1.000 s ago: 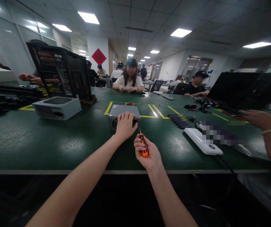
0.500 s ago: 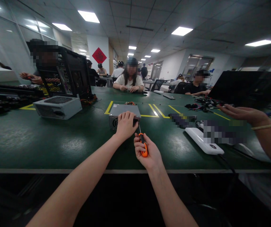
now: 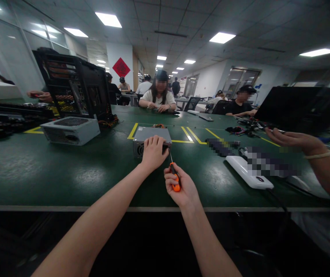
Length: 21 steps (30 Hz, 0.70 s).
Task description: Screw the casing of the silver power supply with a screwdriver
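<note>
A grey metal computer power supply (image 3: 150, 133) lies on the green table in front of me, its vented side facing me and coloured wires behind it. My left hand (image 3: 154, 152) grips its top and near side, with the fingers bent over the right part. In my right hand (image 3: 180, 184) is an orange and black screwdriver (image 3: 176, 186), held by the handle. Its thin shaft points up and away, and the tip meets the near right corner of the power supply. What the tip touches is too small to make out.
Left of me stand another power supply (image 3: 72, 130) and an open black computer case (image 3: 81, 88). A white device (image 3: 248, 172) with a cable lies to the right, near a co-worker's hand (image 3: 300, 141). Another person (image 3: 160, 96) sits opposite. Yellow tape (image 3: 192, 134) marks the green table (image 3: 67, 184).
Both of my hands, the screwdriver and the power supply stay almost in place. On the left, the person behind the computer case has moved mostly out of sight.
</note>
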Each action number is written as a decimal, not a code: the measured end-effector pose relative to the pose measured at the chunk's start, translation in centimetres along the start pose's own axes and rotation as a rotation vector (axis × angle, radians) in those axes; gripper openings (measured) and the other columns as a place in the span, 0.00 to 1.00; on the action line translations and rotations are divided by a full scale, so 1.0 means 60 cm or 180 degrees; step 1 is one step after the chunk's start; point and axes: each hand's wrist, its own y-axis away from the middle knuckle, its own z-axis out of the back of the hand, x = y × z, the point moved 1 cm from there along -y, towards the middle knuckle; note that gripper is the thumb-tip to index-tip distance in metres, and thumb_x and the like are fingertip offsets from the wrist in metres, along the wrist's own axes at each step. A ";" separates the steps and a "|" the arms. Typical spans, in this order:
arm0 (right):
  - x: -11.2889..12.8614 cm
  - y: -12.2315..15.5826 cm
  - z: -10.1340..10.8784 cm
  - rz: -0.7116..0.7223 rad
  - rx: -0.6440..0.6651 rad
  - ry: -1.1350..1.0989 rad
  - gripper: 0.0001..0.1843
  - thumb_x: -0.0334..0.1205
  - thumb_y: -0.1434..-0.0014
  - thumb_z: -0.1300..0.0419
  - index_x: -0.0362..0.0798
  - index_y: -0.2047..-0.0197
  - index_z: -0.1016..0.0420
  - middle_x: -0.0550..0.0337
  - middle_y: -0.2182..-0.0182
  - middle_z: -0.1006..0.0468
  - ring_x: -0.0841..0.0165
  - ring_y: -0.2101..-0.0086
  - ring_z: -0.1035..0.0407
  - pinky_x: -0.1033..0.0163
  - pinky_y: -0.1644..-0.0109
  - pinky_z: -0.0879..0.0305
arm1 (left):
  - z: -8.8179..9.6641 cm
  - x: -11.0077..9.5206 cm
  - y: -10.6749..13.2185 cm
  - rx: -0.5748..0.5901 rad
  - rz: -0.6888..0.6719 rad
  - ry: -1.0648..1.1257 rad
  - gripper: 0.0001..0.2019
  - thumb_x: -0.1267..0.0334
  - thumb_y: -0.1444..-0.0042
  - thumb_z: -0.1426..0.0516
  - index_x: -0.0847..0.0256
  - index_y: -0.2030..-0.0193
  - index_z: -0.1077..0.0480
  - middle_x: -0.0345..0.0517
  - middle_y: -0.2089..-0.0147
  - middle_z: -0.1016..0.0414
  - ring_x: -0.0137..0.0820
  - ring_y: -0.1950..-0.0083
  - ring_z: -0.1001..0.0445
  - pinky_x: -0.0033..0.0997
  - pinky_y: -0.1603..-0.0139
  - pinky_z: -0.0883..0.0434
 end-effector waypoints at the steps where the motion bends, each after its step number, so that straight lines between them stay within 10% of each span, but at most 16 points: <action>1: 0.000 0.000 0.000 -0.0011 0.0051 -0.0023 0.10 0.38 0.37 0.55 0.43 0.67 0.39 0.65 0.76 0.37 0.85 0.84 0.46 0.82 0.87 0.48 | 0.000 0.000 0.000 0.0001 0.0004 -0.0006 0.12 0.60 0.47 0.48 0.58 0.56 0.38 0.49 0.56 0.35 0.40 0.52 0.39 0.40 0.49 0.44; 21: 0.001 0.003 -0.001 -0.0146 0.0163 -0.0150 0.10 0.40 0.37 0.55 0.42 0.63 0.39 0.66 0.76 0.38 0.85 0.84 0.46 0.82 0.87 0.46 | -0.002 0.001 0.001 -0.0042 -0.0005 -0.0012 0.12 0.60 0.47 0.48 0.58 0.56 0.38 0.48 0.56 0.35 0.39 0.52 0.38 0.39 0.49 0.43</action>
